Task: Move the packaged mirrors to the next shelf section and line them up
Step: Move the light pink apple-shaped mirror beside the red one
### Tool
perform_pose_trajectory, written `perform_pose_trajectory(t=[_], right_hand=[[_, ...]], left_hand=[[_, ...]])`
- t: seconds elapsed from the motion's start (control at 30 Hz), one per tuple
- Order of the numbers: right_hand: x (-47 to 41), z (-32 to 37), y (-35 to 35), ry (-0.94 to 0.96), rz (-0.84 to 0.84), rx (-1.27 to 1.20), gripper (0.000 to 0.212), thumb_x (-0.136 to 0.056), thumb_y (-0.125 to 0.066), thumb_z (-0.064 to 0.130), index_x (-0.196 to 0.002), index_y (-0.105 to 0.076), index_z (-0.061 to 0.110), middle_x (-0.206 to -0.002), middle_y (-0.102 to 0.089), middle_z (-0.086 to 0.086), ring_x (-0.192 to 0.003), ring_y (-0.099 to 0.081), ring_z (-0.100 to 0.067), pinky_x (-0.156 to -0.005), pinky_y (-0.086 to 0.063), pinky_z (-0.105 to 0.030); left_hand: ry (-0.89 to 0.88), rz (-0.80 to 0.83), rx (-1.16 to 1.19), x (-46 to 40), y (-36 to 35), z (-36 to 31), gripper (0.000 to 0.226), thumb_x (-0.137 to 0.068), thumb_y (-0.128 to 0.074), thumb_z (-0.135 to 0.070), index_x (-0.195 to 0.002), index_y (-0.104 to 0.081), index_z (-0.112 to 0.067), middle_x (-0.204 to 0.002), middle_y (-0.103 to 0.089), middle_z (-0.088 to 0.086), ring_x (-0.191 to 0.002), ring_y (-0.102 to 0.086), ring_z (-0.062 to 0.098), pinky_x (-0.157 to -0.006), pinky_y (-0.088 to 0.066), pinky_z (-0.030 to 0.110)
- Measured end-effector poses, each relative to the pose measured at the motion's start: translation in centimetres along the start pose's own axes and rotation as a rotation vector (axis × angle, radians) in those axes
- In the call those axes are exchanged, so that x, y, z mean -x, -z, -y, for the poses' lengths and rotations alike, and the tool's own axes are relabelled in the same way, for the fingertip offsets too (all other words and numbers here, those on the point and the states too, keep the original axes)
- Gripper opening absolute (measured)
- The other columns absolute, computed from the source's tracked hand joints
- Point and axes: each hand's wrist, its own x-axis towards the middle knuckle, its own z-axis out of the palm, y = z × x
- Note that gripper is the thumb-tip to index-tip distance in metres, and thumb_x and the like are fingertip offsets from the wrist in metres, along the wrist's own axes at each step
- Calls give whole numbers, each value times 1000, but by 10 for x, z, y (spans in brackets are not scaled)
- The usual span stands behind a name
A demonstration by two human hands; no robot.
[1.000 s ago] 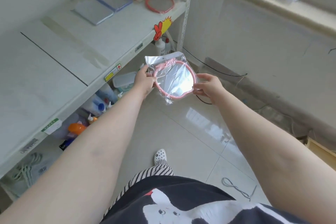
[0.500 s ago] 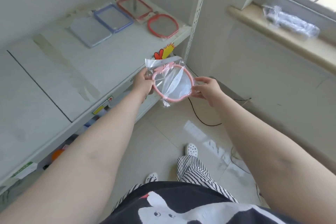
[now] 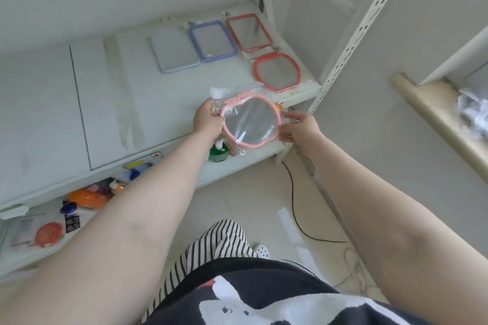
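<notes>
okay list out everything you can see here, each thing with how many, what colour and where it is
Pink round mirror: 1, pink frame in clear wrap, held over shelf's front edge.
Red mirrors: 2, red frames, flat at shelf's right end.
Blue mirrors: 2, one darker blue frame, one pale, left of the red ones.
Shelf: 1, white, top level.
Lower shelf goods: several, orange, blue, green, under the top level.
Black cable: 1, on the floor.
Windowsill: 1, beige, far right.
Left hand: grip on wrap's left edge.
Right hand: grip on mirror's right rim.
</notes>
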Motion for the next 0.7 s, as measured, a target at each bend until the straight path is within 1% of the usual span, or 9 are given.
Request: perform_pose_trajectory(t=[0.1, 0.17, 0.23, 0.3, 0.37, 0.4, 0.53, 0.6, 0.7], right_hand=[[-22, 16, -11, 19, 36, 4, 42, -79, -62, -11, -117, -63, 8, -79, -64, -14, -62, -63, -21, -59, -60, -24], [-42, 25, -17, 14, 31, 21, 44, -79, -61, -9, -118, -63, 9, -73, -65, -12, -61, -64, -21, -68, -62, -30], [-60, 35, -24, 11, 26, 26, 44, -78, -61, -8, -119, -64, 10, -69, -65, -12, -59, -64, -22, -80, -60, -39], [-77, 44, -30, 12, 26, 36, 42, -79, -61, -8, -118, -63, 10, -67, -64, -11, -56, -64, -20, -78, -60, -37], [-93, 52, -37, 9, 15, 46, 42, -79, -61, -9, -116, -64, 11, -67, -64, -10, -53, -64, -19, -69, -62, -32], [-102, 55, -41, 12, 4, 58, 41, -79, -61, -9, -115, -64, 10, -68, -64, -9, -53, -65, -19, -68, -62, -34], [-129, 63, -54, 27, -31, 131, 41, -80, -60, -5, -117, -65, 11, -70, -64, -6, -60, -65, -26, -77, -60, -47], [-138, 66, -60, 42, -48, 144, 39, -82, -59, -6, -116, -66, 13, -74, -65, -7, -63, -66, -27, -78, -60, -48], [-148, 67, -66, 56, -64, 167, 39, -83, -57, -7, -117, -65, 10, -83, -65, -10, -62, -66, -26, -76, -61, -43]], left_hand=[[15, -38, 27, -22, 7, -9, 69, -77, -51, 12, -136, -50, -25, -90, -61, 0, -78, -59, 23, -76, -55, 37], [16, -62, 54, -39, 9, -17, 68, -76, -51, 12, -133, -53, -25, -93, -63, 0, -83, -61, 22, -84, -57, 40], [-2, -72, 75, -54, 9, -26, 62, -77, -51, 12, -128, -57, -23, -89, -63, -3, -88, -61, 22, -89, -56, 41], [-15, -77, 77, -71, 9, -33, 57, -78, -51, 11, -124, -59, -22, -83, -60, -8, -89, -60, 22, -90, -55, 42], [-5, -77, 57, -92, 10, -37, 59, -79, -50, 11, -128, -57, -21, -83, -58, -6, -89, -59, 22, -93, -54, 44], [5, -76, 39, -103, 10, -38, 62, -78, -51, 10, -131, -55, -22, -84, -58, -5, -88, -58, 22, -94, -54, 45], [32, -61, -14, -133, 10, -42, 68, -78, -51, 10, -136, -50, -26, -79, -55, -5, -84, -57, 21, -93, -54, 43], [29, -70, -17, -142, 11, -43, 69, -79, -52, 9, -137, -49, -27, -77, -54, -7, -82, -56, 21, -90, -53, 42], [24, -82, -67, -151, 11, -43, 65, -82, -53, 8, -138, -48, -25, -75, -52, -10, -85, -56, 20, -89, -52, 37]])
